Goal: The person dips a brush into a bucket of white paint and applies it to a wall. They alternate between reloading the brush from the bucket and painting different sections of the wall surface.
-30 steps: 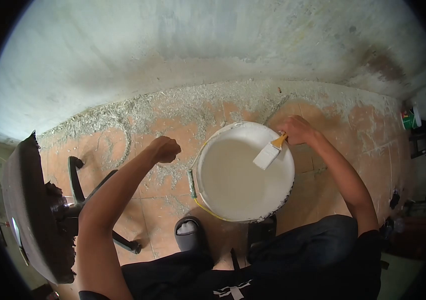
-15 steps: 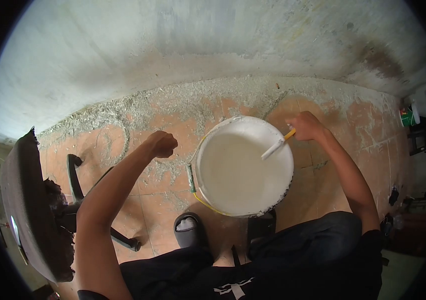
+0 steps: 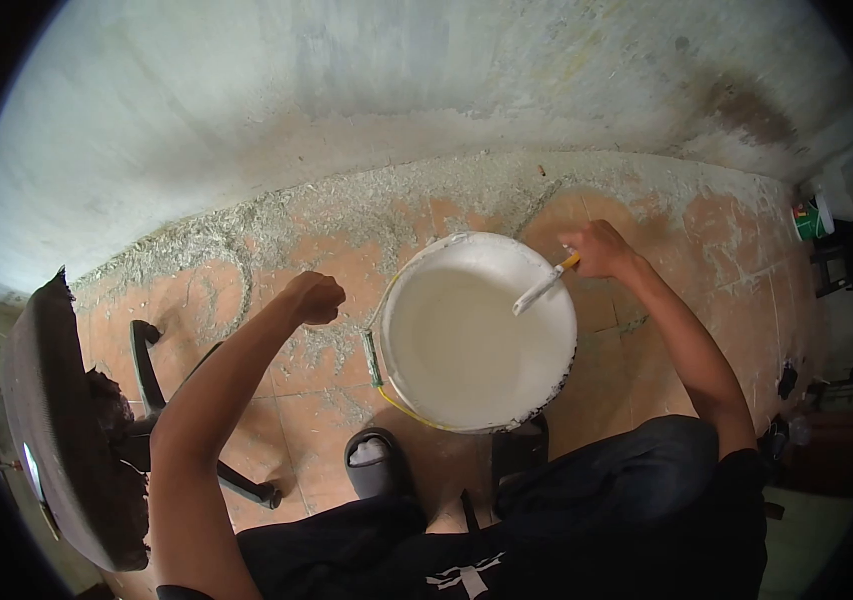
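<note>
My right hand (image 3: 595,250) is clamped on the yellow handle of a paintbrush (image 3: 539,290), just past the far right rim of a paint bucket (image 3: 394,290). The brush slants down from my grip into the bucket. Its flat head is coated white all over, and only a short piece of yellow handle shows next to my fingers. I cannot tell whether the bristle tip touches the paint.

The bucket stands on the tiled floor (image 3: 297,385) in front of my knees. It is round and white, holds smooth white paint (image 3: 457,345), and has dried smears around its lip. Its yellow wire bail (image 3: 375,365) hangs down the left side with a green grip on it.

My left hand (image 3: 315,297) is curled into a fist over the floor, left of the bucket and apart from it. I cannot tell whether it holds anything.

My dark sandal (image 3: 377,458) sits near the bucket's near edge. A worn black office chair (image 3: 77,420) stands at the far left. Pale scrapings lie along the foot of the rough wall (image 3: 347,100), and a small green can (image 3: 805,220) stands far to the right.
</note>
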`<state>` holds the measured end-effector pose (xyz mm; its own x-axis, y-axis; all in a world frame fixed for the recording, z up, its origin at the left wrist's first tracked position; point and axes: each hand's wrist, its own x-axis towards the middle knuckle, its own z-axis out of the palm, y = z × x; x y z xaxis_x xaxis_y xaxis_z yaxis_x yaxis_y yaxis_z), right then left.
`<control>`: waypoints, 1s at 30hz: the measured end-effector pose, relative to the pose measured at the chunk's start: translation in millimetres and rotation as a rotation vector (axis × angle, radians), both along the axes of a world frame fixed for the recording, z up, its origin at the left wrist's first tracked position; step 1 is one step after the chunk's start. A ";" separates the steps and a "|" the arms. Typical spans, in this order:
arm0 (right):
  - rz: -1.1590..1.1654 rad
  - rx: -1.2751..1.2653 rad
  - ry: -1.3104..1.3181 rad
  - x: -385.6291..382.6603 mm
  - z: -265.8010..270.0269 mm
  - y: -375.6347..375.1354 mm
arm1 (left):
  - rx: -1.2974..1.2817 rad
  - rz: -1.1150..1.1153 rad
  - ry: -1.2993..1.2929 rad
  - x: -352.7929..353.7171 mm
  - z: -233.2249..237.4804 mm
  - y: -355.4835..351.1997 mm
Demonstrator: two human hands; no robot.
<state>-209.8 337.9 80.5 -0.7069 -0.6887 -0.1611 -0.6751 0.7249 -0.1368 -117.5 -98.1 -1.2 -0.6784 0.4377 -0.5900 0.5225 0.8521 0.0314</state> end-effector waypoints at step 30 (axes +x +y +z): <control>-0.050 -0.614 -0.357 1.9 61.0 -43.6 | -0.093 0.190 0.019 -27.4 8.0 -34.7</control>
<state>-207.9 294.3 141.5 -0.7168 -0.6971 0.0184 -0.4807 0.4748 -0.7372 -144.9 -132.8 6.9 -0.7547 0.2450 -0.6086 0.3520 0.9340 -0.0606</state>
